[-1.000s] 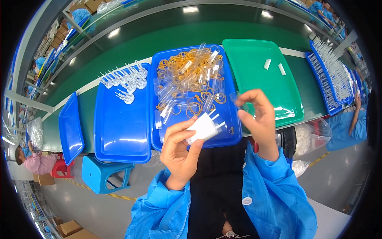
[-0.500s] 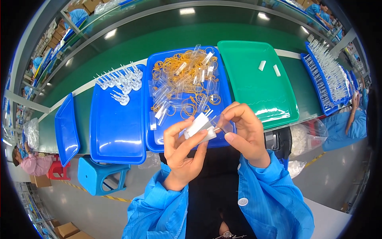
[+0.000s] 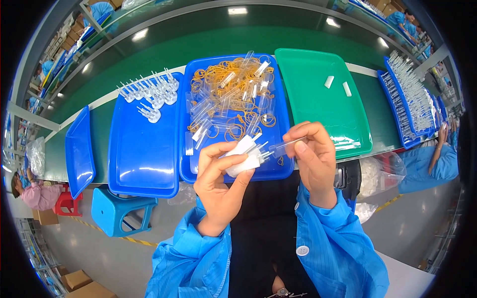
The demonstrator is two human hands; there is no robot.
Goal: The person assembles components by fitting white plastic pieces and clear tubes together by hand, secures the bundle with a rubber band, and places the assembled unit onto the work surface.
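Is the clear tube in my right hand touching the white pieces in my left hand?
Cannot tell. In the head view the clear tube in the right hand points at the white pieces in the left hand, but their tips blur together.

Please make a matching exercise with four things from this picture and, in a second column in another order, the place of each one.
Things:
1. bundle of small white plastic pieces
2. clear plastic tube
3. two short white cylinders
4. orange rubber bands

Places:
A. on the green plastic tray
B. in the middle blue plastic tray
C. in the grip of the left hand
D. pinched by the right hand

Pairs: 1-C, 2-D, 3-A, 4-B
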